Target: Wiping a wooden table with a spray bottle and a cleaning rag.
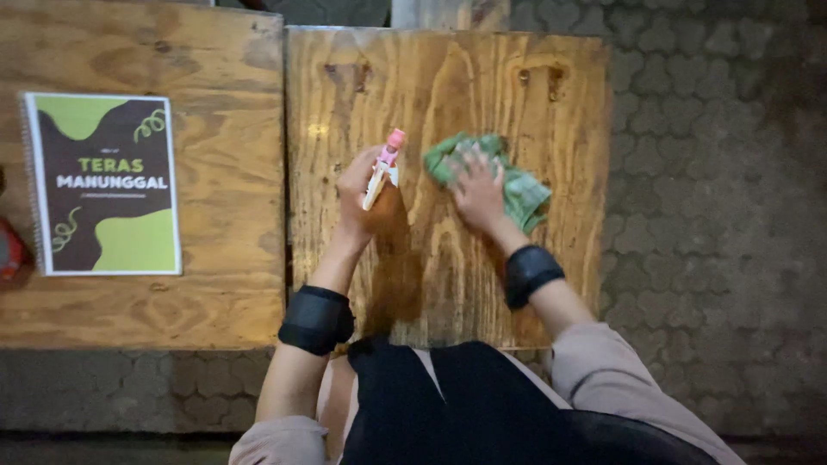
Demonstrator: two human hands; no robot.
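Note:
My left hand [357,191] is raised over a small wooden table [551,129] and grips a spray bottle [384,169] with a pink nozzle and white trigger. My right hand [479,195] lies flat on a crumpled green cloth [522,193], pressing it against the tabletop to the right of the bottle. Both wrists wear black bands. The table's varnished surface shows strong grain and a dark shadow below my left hand.
A second, larger wooden table [215,172] adjoins on the left and carries a spiral-bound booklet [103,183] with a dark brown and green cover. A red object [9,250] peeks in at the far left edge. Grey paving stones [715,172] surround the tables.

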